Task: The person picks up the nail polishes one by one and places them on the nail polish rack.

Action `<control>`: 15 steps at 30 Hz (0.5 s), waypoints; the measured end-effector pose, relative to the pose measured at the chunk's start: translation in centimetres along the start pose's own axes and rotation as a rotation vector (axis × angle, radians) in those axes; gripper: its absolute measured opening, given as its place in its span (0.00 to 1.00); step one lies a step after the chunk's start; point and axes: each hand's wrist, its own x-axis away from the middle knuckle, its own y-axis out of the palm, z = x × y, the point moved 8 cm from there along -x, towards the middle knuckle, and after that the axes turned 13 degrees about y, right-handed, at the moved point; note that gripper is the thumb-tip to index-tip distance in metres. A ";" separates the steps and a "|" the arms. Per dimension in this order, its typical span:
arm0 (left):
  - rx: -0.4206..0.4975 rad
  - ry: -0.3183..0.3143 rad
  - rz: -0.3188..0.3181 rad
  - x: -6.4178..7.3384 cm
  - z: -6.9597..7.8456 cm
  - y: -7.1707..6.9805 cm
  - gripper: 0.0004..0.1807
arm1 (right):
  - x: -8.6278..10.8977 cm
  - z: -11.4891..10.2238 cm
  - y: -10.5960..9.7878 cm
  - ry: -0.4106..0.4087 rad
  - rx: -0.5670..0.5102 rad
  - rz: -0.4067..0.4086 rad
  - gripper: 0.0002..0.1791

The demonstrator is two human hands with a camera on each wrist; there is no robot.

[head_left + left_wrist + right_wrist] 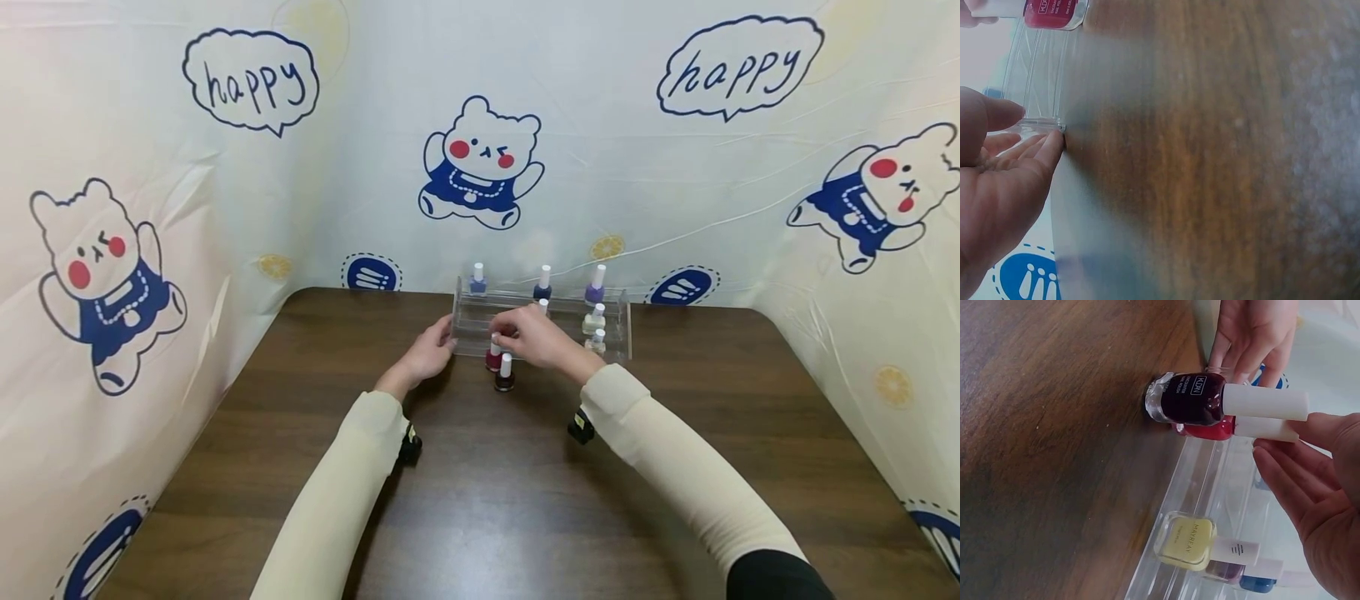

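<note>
A clear stepped rack (465,343) stands near the table's far edge. My left hand (429,352) holds its left end panel, thumb on one side and fingers on the other (1007,194). With fingertips and thumb, my right hand (542,337) pinches the white cap of a red nail polish bottle (492,360) at the rack's front. Beside it on the table, nearer me, a dark nail polish bottle (505,381) stands upright; in the right wrist view this dark bottle (1194,399) partly covers the red bottle (1210,430).
On the rack's back step are a blue bottle (477,285), a dark blue bottle (542,292) and a purple bottle (595,292). Pale yellow bottles (594,323) stand at its right. Another cap (543,307) shows behind my right hand. A printed curtain (360,167) hangs behind the table (480,500).
</note>
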 end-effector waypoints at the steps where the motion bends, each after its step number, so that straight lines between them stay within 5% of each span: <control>1: -0.001 0.003 0.000 0.0 0.1 0.0 0.31 | 0.0 0.0 0.0 -0.004 0.003 0.003 0.08; 15: -0.016 -0.008 -0.002 0.0 0.1 0.0 0.31 | -0.5 -0.8 -2.2 0.000 -0.006 0.060 0.10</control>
